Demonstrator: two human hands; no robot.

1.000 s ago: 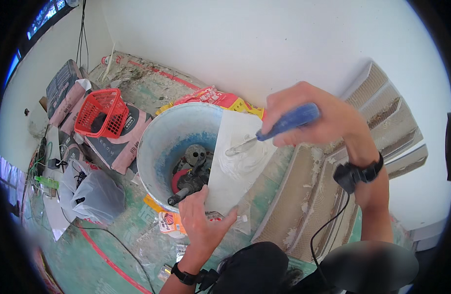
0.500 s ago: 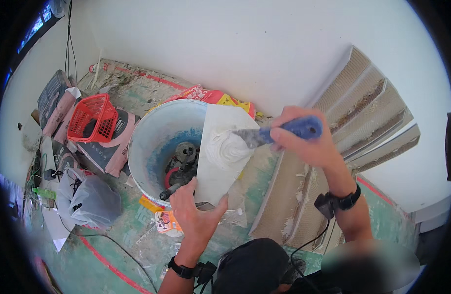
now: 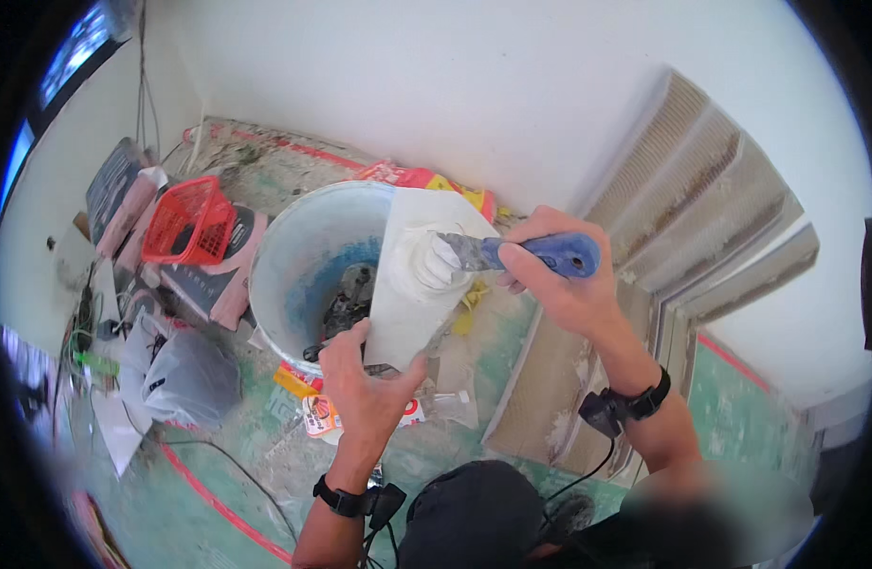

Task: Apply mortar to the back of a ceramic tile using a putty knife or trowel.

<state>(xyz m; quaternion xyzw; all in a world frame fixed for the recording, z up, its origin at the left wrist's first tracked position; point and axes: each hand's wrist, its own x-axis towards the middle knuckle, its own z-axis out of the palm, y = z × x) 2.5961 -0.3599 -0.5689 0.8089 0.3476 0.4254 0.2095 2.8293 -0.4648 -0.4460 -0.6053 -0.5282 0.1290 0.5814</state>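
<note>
My left hand (image 3: 367,381) grips the near end of a white board (image 3: 396,327), thumb on one side and fingers on the other. The board lies across the right part of a large white bucket (image 3: 282,248), hiding that part. A mound of white putty (image 3: 419,270) sits on the board. My right hand (image 3: 573,289) is closed round the blue handle of a putty knife (image 3: 550,252), its blade in the putty at the mound's right side. Inside the bucket rests a dark, dusty tool (image 3: 350,299), partly covered by the board.
Patterned long panels (image 3: 687,204) lean on the wall at right, with more on the floor. At left, a red basket (image 3: 191,223) rests on bags (image 3: 241,275) near a whitish plastic bag (image 3: 191,375). A cable (image 3: 232,463) crosses the floor. A red-yellow sack (image 3: 426,180) lies behind the bucket.
The knife and my right hand have shifted slightly left, and the putty is gathered into a taller mound. The view has moved a little; my left hand still grips the board.
</note>
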